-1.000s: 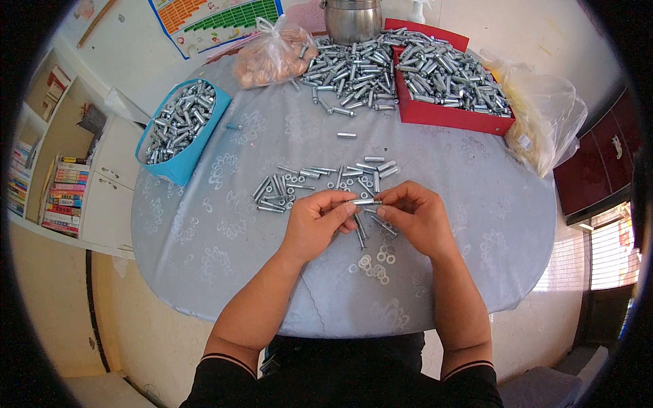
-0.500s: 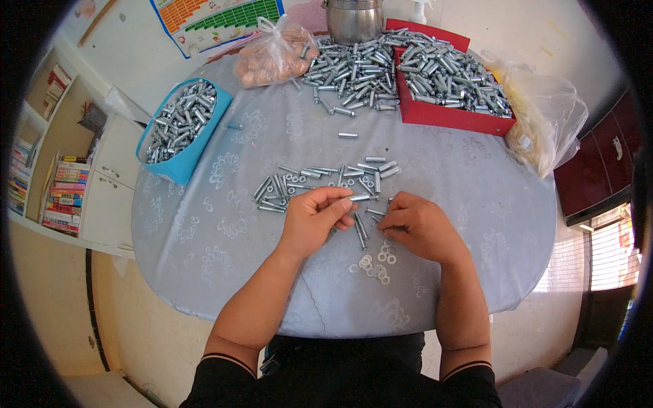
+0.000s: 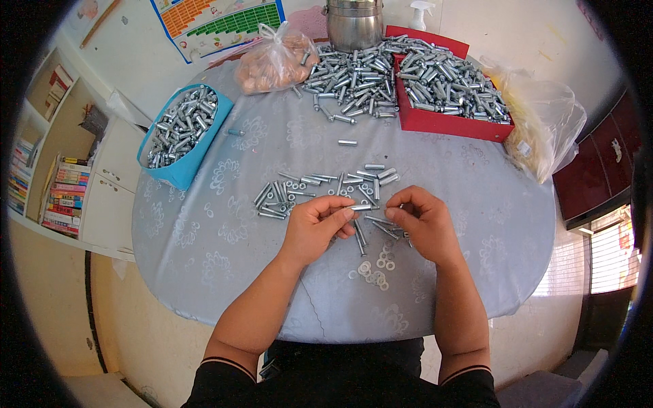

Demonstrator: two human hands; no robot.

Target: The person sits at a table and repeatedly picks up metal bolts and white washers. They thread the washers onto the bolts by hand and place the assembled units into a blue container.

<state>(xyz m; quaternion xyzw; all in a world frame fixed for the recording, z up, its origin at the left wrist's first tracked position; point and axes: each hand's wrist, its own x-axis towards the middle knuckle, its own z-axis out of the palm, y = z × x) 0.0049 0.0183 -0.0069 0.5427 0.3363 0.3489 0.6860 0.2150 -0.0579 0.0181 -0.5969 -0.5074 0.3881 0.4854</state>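
A silver sleeve anchor bolt (image 3: 360,207) is pinched between the thumb and fingers of my left hand (image 3: 314,228), its end pointing right. Just beyond that end, my right hand (image 3: 423,221) has thumb and forefinger drawn together; anything between them is too small or hidden to make out. Below the hands lie loose bolts (image 3: 360,239) and a cluster of flat washers (image 3: 373,275). Farther up the table, a scattered group of metal sleeves (image 3: 389,174), bolts and nuts (image 3: 291,190) spreads behind my fingers.
A blue box (image 3: 192,165) of assembled anchors stands at left. At the back are a heap of anchors (image 3: 354,78), a red box (image 3: 449,128) full of them, a knotted bag (image 3: 275,68) of brown round things, a metal pot (image 3: 354,27) and a clear plastic bag (image 3: 544,129).
My right hand has lifted from the loose bolts by the washers toward the end of the held anchor bolt. My left hand still grips the bolt in nearly the same place.
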